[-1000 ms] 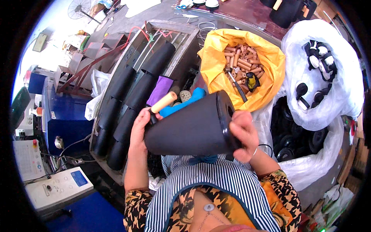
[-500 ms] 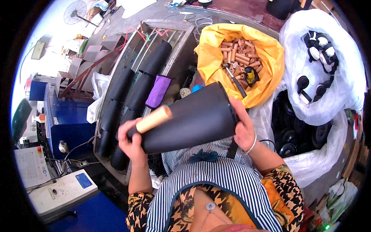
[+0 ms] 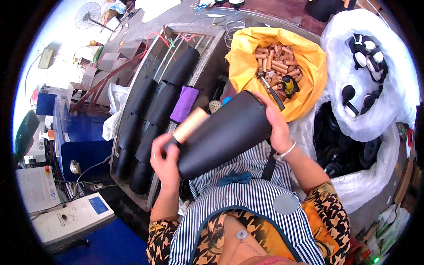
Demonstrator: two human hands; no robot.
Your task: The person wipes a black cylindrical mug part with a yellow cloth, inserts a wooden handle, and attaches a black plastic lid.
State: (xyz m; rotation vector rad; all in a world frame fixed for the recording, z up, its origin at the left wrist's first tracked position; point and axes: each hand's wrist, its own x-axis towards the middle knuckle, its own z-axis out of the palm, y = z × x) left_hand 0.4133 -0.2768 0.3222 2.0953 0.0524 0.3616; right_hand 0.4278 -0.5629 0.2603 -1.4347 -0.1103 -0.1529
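Holding black tube [image 3: 225, 134] before striped apron [image 3: 260, 194], slanted lengthwise up to the right. With left hand [image 3: 166, 162], nearer narrow end, curled around base of wooden handle [image 3: 191, 123]; with right hand [image 3: 278, 129] laid along wide rim, can't tell if clamped.

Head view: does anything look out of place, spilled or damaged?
Only mildly: a dark-handled tool and a black-and-yellow bundle lie on the tan cylinders in the yellow bag, unlike everything around them. The held black tapered piece shows no visible damage.
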